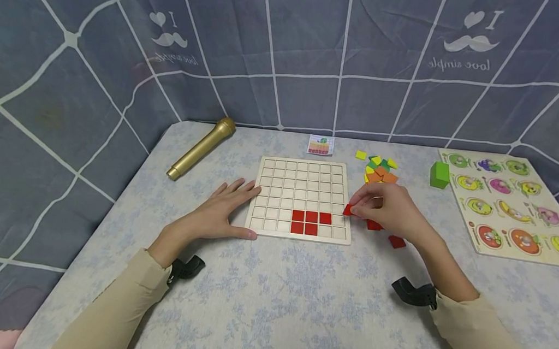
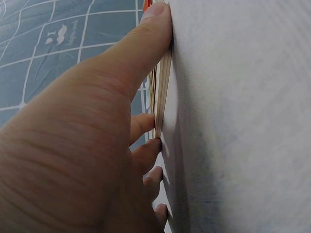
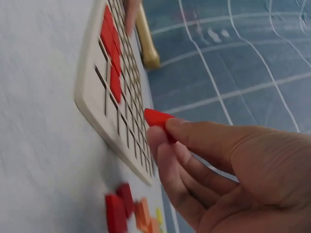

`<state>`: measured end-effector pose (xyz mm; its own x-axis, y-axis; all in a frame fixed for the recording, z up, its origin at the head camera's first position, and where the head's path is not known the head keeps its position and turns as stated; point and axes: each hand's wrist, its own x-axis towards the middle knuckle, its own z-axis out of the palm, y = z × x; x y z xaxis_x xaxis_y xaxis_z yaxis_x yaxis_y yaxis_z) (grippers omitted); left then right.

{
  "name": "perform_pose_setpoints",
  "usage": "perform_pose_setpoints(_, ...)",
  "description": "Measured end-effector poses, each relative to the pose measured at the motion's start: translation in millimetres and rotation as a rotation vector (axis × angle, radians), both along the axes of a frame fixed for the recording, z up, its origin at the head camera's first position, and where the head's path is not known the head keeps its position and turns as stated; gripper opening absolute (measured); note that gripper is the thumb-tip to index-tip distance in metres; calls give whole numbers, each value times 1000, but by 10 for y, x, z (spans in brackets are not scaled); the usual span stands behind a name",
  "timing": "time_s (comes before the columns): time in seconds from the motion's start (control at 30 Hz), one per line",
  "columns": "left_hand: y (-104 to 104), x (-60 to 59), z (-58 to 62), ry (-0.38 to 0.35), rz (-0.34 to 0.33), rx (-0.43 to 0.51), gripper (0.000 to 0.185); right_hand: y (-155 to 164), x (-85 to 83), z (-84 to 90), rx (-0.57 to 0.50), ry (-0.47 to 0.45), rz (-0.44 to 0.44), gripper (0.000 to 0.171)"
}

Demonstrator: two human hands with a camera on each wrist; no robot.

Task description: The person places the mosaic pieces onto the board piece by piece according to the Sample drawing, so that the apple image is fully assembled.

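Note:
A wooden grid board (image 1: 302, 198) lies flat on the table, with several red square tiles (image 1: 297, 227) set in its two lowest rows. My left hand (image 1: 219, 211) rests at the board's left edge, fingers spread and straight, thumb by the near left corner. Between thumb and fingertips, my right hand (image 1: 387, 207) pinches a red tile (image 3: 158, 117) just above the board's right edge. Below that hand, loose red tiles (image 1: 397, 242) lie on the cloth. Past it sits a pile of orange tiles (image 1: 381, 174), with green and yellow ones, partly hidden by the hand.
A small printed pattern card (image 1: 320, 145) lies behind the board. At the back left is a gold microphone (image 1: 202, 149). To the right, a green block (image 1: 439, 175) stands beside a fruit puzzle board (image 1: 518, 210). A dark checked curtain (image 1: 309, 51) hangs behind the table.

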<state>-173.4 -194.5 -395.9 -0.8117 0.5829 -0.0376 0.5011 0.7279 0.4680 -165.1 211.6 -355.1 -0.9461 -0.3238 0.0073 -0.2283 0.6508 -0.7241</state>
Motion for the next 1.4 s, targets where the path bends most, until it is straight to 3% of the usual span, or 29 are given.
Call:
perform_pose_setpoints(0.17, 3, -9, 0, 4, -1, -6, 109, -143, 20, -54, -37, -4, 77, 7)
perform_pose_setpoints(0.4, 3, -4, 4, 4, -1, -9, 109, -301, 42, -152, -26, -35, 118, 9)
perform_pose_setpoints(0.67, 4, -14, -3, 6, -3, -8, 109, -374, 80, -238, -57, -7, 178, 8)
perform_pose_setpoints(1.1, 0, -5, -18, 8, -7, 2, 109, -474, 137, -270, 23, 97, 124, 8)
perform_pose_setpoints(1.4, 3, 1, -6, -1, -2, -5, 109, -501, 155, -270, 72, 104, 122, 6)
